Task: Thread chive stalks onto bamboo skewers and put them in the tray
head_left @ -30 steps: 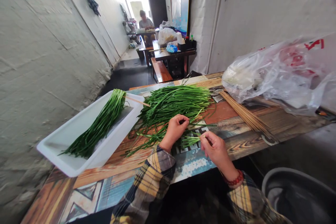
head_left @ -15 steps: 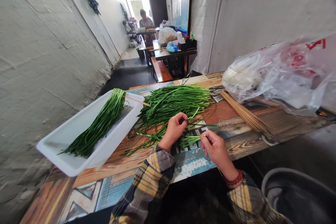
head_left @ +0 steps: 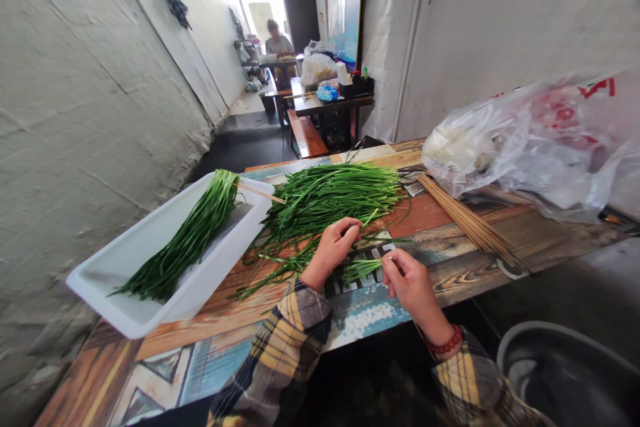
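Observation:
A loose pile of green chives (head_left: 330, 197) lies across the painted wooden table (head_left: 215, 333). My left hand (head_left: 334, 245) rests on the near edge of that pile, fingers curled and pinching a few stalks. My right hand (head_left: 409, 280) is closed on the ends of a small bunch of chives (head_left: 361, 269) and seems to pinch a thin bamboo skewer with it. A white rectangular tray (head_left: 125, 260) on the left holds a skewered bundle of chives (head_left: 185, 243), with a skewer end sticking out toward the pile.
A row of bamboo skewers (head_left: 470, 221) lies right of the pile. Behind it sits a crumpled clear plastic bag (head_left: 540, 140). A dark tub (head_left: 570, 373) stands on the floor at the lower right. A person sits at a far table (head_left: 277, 43) down the aisle.
My left hand's fingers have shifted slightly outward over the chive pile. My right hand has stayed almost still with its small bunch.

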### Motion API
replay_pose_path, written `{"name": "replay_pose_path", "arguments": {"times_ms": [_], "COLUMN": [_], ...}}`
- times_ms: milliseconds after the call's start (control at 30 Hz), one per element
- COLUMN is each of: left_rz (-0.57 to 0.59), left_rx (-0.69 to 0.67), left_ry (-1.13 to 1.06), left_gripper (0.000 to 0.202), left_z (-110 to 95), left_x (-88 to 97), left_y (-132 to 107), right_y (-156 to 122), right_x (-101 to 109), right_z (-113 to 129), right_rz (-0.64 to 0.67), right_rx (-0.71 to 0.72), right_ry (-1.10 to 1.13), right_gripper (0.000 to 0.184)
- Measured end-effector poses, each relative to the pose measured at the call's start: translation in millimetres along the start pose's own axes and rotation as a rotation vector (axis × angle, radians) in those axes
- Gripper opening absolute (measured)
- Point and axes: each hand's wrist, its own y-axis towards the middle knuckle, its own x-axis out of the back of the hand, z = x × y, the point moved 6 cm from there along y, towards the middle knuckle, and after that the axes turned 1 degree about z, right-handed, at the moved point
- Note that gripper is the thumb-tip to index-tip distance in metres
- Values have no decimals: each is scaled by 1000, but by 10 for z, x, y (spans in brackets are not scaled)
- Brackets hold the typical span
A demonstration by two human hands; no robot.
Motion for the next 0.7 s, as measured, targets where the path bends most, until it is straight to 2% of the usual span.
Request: {"name": "replay_pose_path", "arguments": {"times_ms": [167,367,567,700], "left_rz": [-78,-180,-36,25], "left_rx": [-44,-190,-118,-114], "left_ry": [-27,31,53,60], "left_gripper": [21,6,17,15], "left_z": [8,-40,-54,-100], "left_x": [21,93,-10,-64], "left_y": [-5,-13,-24,-38], "right_y": [7,-1,5,12], "right_x": [-5,-2,18,19], "right_z": [-15,-10,-32,-54], "right_rz": [-5,-3,-34,-49], "right_rx": [-7,-5,-8,-15], "right_ry": [-1,-3,42,70], "right_gripper": [30,31,32,33]}}
